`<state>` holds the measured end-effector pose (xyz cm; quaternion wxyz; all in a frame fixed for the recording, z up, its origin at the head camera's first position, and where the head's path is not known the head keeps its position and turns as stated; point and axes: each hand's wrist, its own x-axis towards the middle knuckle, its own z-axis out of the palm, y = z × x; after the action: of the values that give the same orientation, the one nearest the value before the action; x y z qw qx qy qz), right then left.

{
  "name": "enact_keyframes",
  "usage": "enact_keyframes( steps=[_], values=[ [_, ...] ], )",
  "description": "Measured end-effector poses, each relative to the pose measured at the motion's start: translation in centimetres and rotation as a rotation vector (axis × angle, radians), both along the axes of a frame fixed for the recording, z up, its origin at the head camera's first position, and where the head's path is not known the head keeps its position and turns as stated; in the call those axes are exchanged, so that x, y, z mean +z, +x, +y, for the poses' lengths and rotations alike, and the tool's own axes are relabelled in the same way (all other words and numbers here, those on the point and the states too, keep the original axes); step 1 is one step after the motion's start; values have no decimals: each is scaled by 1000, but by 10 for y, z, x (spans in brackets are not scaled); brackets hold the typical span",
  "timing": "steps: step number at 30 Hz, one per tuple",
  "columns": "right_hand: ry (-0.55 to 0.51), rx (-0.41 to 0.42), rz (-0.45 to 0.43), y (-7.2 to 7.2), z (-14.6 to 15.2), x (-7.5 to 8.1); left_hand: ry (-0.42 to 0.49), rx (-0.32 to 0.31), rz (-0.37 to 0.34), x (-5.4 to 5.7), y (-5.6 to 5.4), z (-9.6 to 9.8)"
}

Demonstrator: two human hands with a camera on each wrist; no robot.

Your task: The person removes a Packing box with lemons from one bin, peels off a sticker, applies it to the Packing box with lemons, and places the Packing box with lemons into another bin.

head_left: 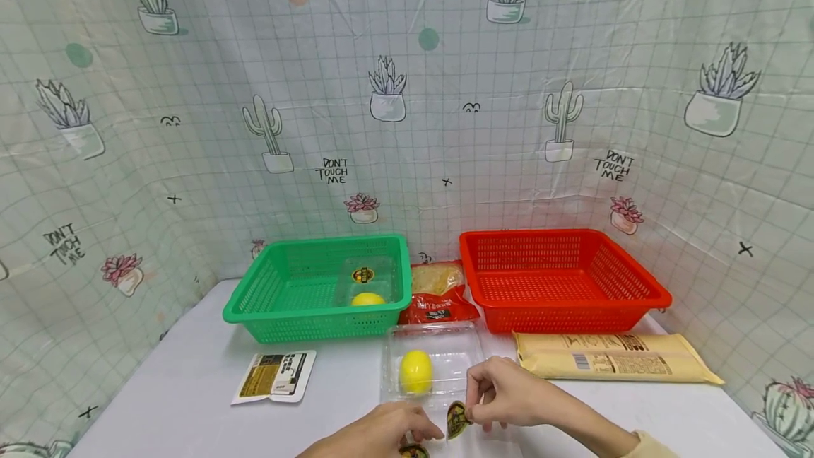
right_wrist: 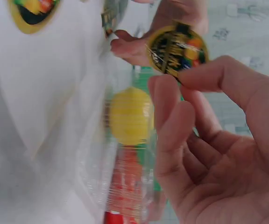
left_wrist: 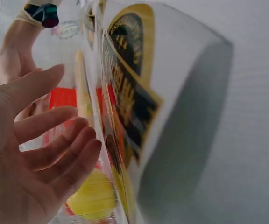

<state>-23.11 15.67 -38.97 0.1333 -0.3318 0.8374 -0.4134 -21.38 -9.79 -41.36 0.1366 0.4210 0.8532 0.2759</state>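
My right hand [head_left: 502, 396] pinches a round black-and-gold sticker [right_wrist: 177, 50] between thumb and fingertip. Its face carries lettering and a fruit picture. My left hand [head_left: 389, 431] is beside it with fingers loosely spread, holding nothing, as the left wrist view shows. Close by the left fingers is another black-and-gold label [head_left: 415, 450], partly cut off by the frame's lower edge. Just beyond both hands lies a clear plastic box [head_left: 456, 350] with a yellow lemon [head_left: 416, 372] inside.
A green basket [head_left: 318, 328] at back left contains a clear box and a yellow fruit. A red basket [head_left: 566, 318] stands at back right. Between them is a red food bag [head_left: 439, 295]. A long beige packet [head_left: 617, 357] lies right, a small flat packet [head_left: 275, 376] left.
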Motion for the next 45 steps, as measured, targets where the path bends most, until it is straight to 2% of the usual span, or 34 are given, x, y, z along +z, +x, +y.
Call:
enact_keyframes(
  steps=[3,6,12,14,17,22,27,30,32,34,40,43,45],
  values=[
    [-34,-44,47,-3,-2,7,106,60,-62,6,1,3],
    [-49,-81,78,-6,-3,13,232,133,-53,11,0,6],
    [-51,-100,69,-14,-8,21,430,253,153,16,-9,10],
    [-52,-97,66,-17,-9,22,478,287,168,17,-14,11],
    [-60,-96,61,-20,-10,24,542,339,149,19,-20,12],
    [-83,-126,86,-23,-12,23,625,375,39,20,-31,11],
    [-110,-187,178,-26,-14,18,644,382,-47,19,-43,8],
    [-113,-197,277,-29,-15,15,640,383,-84,19,-48,7],
    [-113,-196,327,-32,-16,14,627,386,-86,18,-51,8],
    [-107,-189,352,-35,-17,14,602,393,-58,18,-53,9],
    [-103,-168,275,-48,-17,10,518,421,74,14,-61,11],
    [-104,-178,226,-54,-18,7,505,429,121,13,-65,12],
    [-115,-185,199,-58,-19,6,513,439,122,13,-68,12]
  ],
)
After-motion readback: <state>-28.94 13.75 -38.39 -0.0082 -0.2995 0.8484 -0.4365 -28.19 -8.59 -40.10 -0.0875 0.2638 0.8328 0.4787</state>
